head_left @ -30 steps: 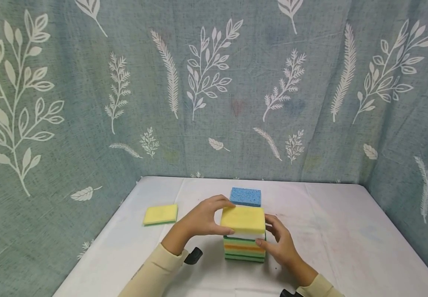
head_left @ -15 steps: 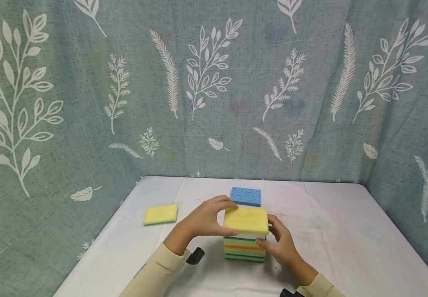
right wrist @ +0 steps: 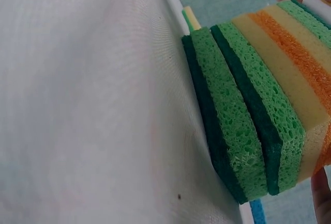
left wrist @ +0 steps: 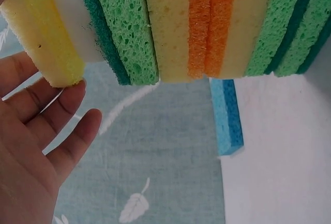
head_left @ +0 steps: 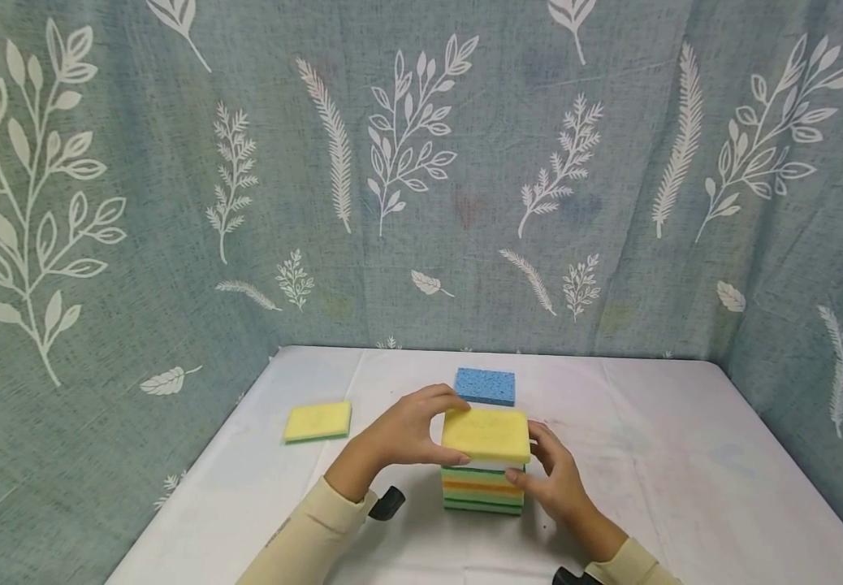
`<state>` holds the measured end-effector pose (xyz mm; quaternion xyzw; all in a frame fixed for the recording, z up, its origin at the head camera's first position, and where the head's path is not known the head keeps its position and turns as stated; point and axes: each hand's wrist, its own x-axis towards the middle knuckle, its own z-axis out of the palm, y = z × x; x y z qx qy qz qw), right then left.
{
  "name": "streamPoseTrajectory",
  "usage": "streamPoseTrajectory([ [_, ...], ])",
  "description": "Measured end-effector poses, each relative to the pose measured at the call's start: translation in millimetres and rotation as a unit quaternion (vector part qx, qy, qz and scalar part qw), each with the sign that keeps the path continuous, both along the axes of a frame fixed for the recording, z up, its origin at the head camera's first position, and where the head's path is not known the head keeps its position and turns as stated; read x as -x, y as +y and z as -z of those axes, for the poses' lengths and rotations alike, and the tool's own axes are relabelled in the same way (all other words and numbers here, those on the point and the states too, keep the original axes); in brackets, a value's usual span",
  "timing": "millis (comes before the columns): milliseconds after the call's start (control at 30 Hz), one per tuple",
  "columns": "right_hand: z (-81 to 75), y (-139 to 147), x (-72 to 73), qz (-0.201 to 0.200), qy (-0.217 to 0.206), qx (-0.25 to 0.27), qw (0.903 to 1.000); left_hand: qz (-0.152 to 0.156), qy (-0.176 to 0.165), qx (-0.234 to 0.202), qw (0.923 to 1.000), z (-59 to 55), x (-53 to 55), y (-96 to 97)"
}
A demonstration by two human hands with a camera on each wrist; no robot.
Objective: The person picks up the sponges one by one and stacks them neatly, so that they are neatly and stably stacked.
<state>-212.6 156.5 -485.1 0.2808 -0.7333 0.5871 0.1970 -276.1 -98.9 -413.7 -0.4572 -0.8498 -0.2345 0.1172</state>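
In the head view a stack of sponges (head_left: 482, 492) stands on the white-covered table, with green, cream and orange layers. On top is a white layer (left wrist: 75, 19), and over it a yellow sponge (head_left: 486, 435) that juts slightly past the stack's right side. My left hand (head_left: 410, 431) pinches this yellow sponge at its left end, thumb in front and fingers behind. My right hand (head_left: 556, 481) grips the upper right side of the stack, its thumb at the front near the top green layer (left wrist: 126, 32). Its other fingers are partly hidden behind the sponges.
A blue sponge (head_left: 485, 386) lies behind the stack. Off to the left lies another yellow sponge (head_left: 317, 421) with a green underside. Patterned curtain (head_left: 421, 203) surrounds the table (head_left: 648, 455) at the back and both sides.
The top yellow sponge has shifted a little to the right with my left hand, mostly in the first half second. My right hand and the lower stack have stayed in place.
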Motion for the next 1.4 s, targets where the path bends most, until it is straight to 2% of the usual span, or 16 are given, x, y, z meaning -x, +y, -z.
streamPoseTrajectory([
  [333,-2.0,0,-2.5,0.004,-0.016,-0.002,0.9999,0.005,0.013,-0.004,0.9999,2.9,-0.8,-0.6],
  [700,2.7,0,0.1,-0.009,-0.006,0.010,0.9999,0.009,-0.031,0.011,0.9994,5.8,-1.2,-5.0],
  [933,2.8,1,0.7,-0.016,-0.011,0.011,0.9997,0.005,-0.034,0.021,0.9992,5.7,-0.7,-4.6],
  [1167,4.0,3,1.7,-0.021,-0.007,0.012,0.9997,-0.012,-0.045,0.027,0.9985,4.3,-0.8,-11.8],
  [1400,2.8,5,2.3,-0.020,-0.018,0.011,0.9996,-0.043,-0.058,0.037,0.9967,3.3,-0.7,-35.9],
])
